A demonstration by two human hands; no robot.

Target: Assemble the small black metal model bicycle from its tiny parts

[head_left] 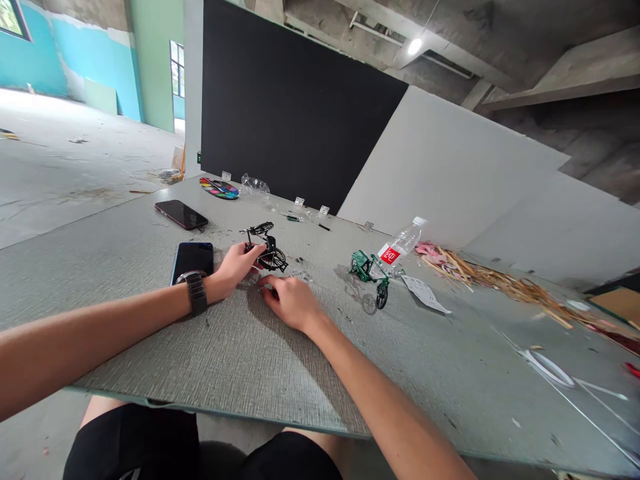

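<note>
A small black model bicycle (273,257) is tilted above the grey table, its two spoked wheels showing. My left hand (234,268), with a dark watch on the wrist, grips it between thumb and fingers. Just to the right and nearer to me, my right hand (296,301) rests low at the tabletop with its fingers curled in. Whatever its fingertips hold, if anything, is hidden. Farther right, a green model bicycle (367,272) stands apart from both hands. Several tiny dark bits (299,259) lie beside the black bicycle.
Two phones (181,214) lie on the left of the table (200,353). A paint palette (220,189) and crumpled clear plastic (255,185) are at the back. A clear bottle (404,241), a paper sheet (425,293) and wood strips (500,283) lie on the right.
</note>
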